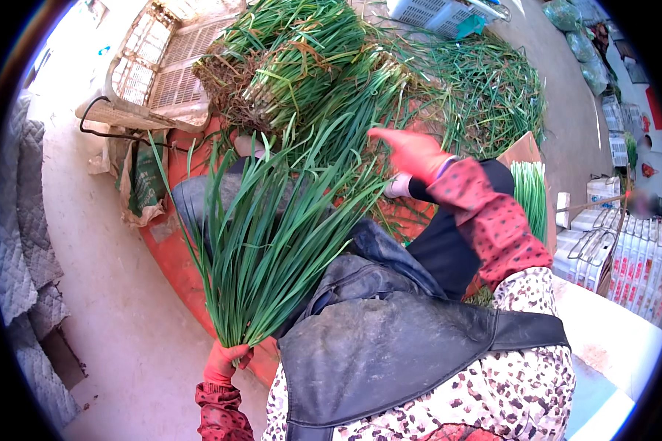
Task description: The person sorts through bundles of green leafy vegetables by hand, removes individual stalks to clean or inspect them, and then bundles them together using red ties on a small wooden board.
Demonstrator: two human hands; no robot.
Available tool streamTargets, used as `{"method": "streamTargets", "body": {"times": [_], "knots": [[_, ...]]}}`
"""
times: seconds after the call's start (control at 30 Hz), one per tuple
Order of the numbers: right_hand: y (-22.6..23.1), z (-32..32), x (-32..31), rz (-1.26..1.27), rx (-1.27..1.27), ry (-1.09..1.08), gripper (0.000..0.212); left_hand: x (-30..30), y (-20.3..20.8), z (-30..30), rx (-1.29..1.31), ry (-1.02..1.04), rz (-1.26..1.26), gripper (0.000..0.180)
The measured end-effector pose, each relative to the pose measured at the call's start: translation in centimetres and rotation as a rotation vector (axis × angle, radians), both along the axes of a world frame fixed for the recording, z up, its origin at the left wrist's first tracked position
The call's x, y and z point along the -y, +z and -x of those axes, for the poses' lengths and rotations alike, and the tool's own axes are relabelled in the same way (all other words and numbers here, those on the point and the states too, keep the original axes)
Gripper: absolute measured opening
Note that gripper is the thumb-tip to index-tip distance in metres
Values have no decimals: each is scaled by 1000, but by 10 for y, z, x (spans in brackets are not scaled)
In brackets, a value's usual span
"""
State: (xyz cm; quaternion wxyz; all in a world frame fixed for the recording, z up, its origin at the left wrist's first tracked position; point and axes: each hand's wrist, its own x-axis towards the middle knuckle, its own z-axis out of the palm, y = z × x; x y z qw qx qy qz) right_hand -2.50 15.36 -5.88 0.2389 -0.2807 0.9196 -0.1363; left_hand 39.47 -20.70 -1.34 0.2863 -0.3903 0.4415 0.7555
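My left hand (pixel 226 361), in a red-orange glove, is closed around the base of a bunch of garlic chives (pixel 272 242). The long green leaves fan up and away from it across my lap. Gloved the same way, my right hand (pixel 412 153) hovers over my right knee, with a finger stretched toward the left and nothing visible in it; its other fingers are partly hidden. Beyond my hands lies a large heap of chives (pixel 309 73), its pale stems and brown roots showing. A dark, worn apron (pixel 390 353) covers my lap.
A dirty pale plastic crate (pixel 176 66) sits at the far left, beside a green-and-tan sack (pixel 143 180). Loose leaves (pixel 485 88) spread at far right. A neat chive bundle (pixel 529 195) lies right of my knee, near white boxes (pixel 588 250). Grey quilted cloth (pixel 33 242) edges the left.
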Motion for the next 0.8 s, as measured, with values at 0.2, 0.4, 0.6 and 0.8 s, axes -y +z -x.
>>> {"method": "streamTargets", "body": {"times": [0.2,0.4,0.6,0.8], "knots": [[-72,-42,8,-232,1,140,18,-10,20,11,8,33,50,46],[-29,6,-27,-266,58,-412,29,-10,56,76,-60,-70,183,23],[79,18,-14,-12,-213,-317,42,-3,107,217,-347,-466,578,19],[199,-42,82,821,-826,295,52,-45,145,343,-977,-1345,2109,34]]}}
